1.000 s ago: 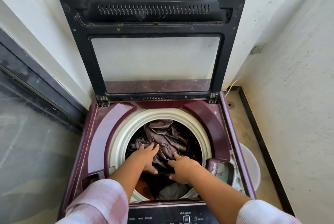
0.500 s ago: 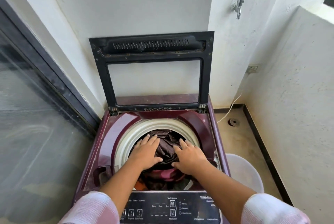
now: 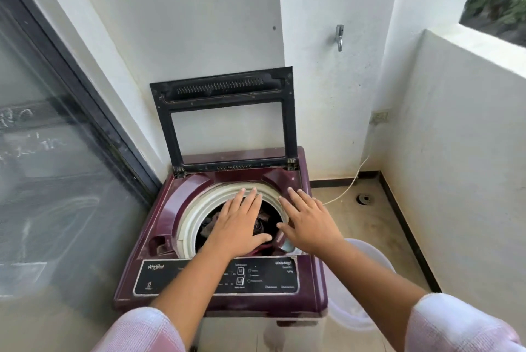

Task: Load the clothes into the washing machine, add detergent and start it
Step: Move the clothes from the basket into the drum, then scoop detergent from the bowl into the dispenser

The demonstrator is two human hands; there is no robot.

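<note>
A maroon top-loading washing machine (image 3: 159, 226) stands in the corner with its black-framed lid (image 3: 227, 121) raised upright. Dark clothes (image 3: 263, 223) lie inside the white-rimmed drum (image 3: 196, 215). My left hand (image 3: 240, 223) hovers flat over the drum opening, fingers spread, holding nothing. My right hand (image 3: 308, 222) is beside it over the drum's right edge, also flat and empty. The black control panel (image 3: 264, 275) runs along the machine's front, partly crossed by my left forearm. No detergent is in view.
A white plastic tub (image 3: 367, 289) sits on the floor right of the machine. A glass sliding door (image 3: 57, 181) fills the left. A tap (image 3: 339, 37) juts from the wall, a white cord (image 3: 350, 186) runs from a socket, and a floor drain (image 3: 363, 199) lies behind.
Both hands have lifted out of the drum and off the clothes and now hover above the opening. The camera has pulled back and up, showing more of the machine and the floor.
</note>
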